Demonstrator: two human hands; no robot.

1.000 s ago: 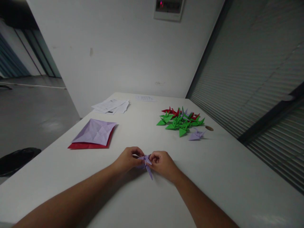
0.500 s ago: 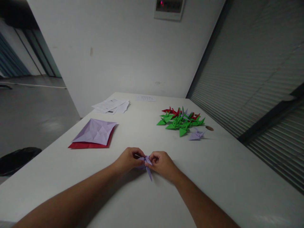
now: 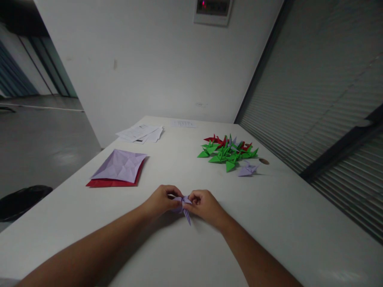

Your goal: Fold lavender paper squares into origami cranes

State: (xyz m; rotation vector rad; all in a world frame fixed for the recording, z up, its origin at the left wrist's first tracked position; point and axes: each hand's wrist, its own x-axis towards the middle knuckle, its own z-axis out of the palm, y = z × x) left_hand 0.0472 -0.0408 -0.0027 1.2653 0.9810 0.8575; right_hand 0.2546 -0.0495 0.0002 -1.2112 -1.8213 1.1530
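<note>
Between my two hands, just above the white table (image 3: 179, 247), is a small folded lilac paper piece (image 3: 186, 210), its thin pointed end sticking out toward me. My left hand (image 3: 163, 202) pinches its left side between thumb and fingers. On the other side my right hand (image 3: 205, 207) holds it, thumb and curled fingers at the right edge. Part of the paper is hidden by the fingers. Creased lilac sheets (image 3: 119, 165) lie over red sheets (image 3: 112, 183) on the left. Folded green paper cranes (image 3: 223, 154), with red and lilac ones among them, form a pile at the right.
A single lilac crane (image 3: 247, 170) sits in front of the pile, near a round hole (image 3: 263, 161) in the table. Printed papers (image 3: 142, 132) lie at the back left. Window blinds (image 3: 314, 99) flank the right edge. A black bin (image 3: 24, 202) stands at the left.
The pointed end of the lilac paper has shifted slightly up and left. Both hands keep nearly the same place and grip.
</note>
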